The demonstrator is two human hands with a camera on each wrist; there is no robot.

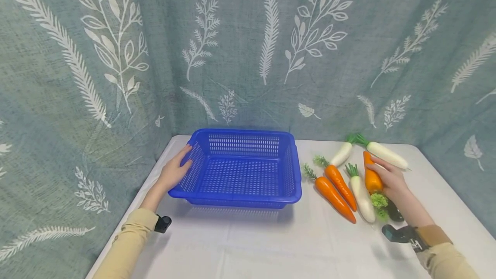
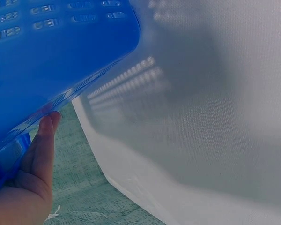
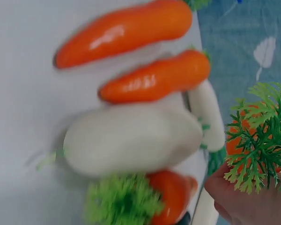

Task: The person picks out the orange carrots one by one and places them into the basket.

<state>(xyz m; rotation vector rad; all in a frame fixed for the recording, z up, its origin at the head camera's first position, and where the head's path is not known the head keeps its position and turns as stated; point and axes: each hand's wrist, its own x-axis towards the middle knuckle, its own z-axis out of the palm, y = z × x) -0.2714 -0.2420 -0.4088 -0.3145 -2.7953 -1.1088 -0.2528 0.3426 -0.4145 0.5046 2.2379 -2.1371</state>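
Curtained-off, booth-like: leafy drapes (image 1: pixel 240 55) (on three sides) bordering a table (image 1: pixel 252 244).

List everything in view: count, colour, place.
Flat cloth-like tabletop: 1, white, under the basket and vegetables
Leaf-print fabric curtain: panel count unclear, grey-green and white, behind and beside the tabletop
Rectangular perforated plastic basket: 1, blue, left of the vegetables
Glossy tapered carrots with leafy tops: 4, orange and green; two right of the basket, one in the right hand, one lying nearby, clearest in right wrist view
Tapered radishes with leafy tops: 3, white and green; one beside the carrots, two farther back
Rounded object: 1, dark, near the right hand; mostly hidden, kind unclear
Sleeves: 2, beige, both forearms
Wrist devices: 2, black, one per wrist
Hands: 2, bare; left hand touching basket's left rim, right holding a carrot
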